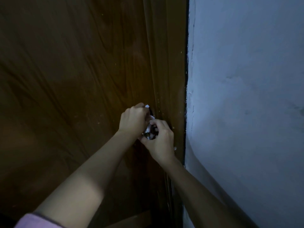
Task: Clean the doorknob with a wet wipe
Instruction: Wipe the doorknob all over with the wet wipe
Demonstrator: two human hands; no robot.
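Note:
A round silver doorknob [148, 132] sticks out of a brown wooden door [74, 71], mostly covered by both hands. My left hand [132, 120] is closed over a white wet wipe [147, 106], whose corners poke out above my fingers, pressed at the knob's upper side. My right hand [162, 139] wraps around the knob from the right and below. Only the knob's shiny front face shows between the hands.
The door's right edge and frame [177, 79] meet a pale blue-grey plastered wall [246, 96] that fills the right side. The scene is dim. A pink sleeve [32, 222] shows at the bottom left.

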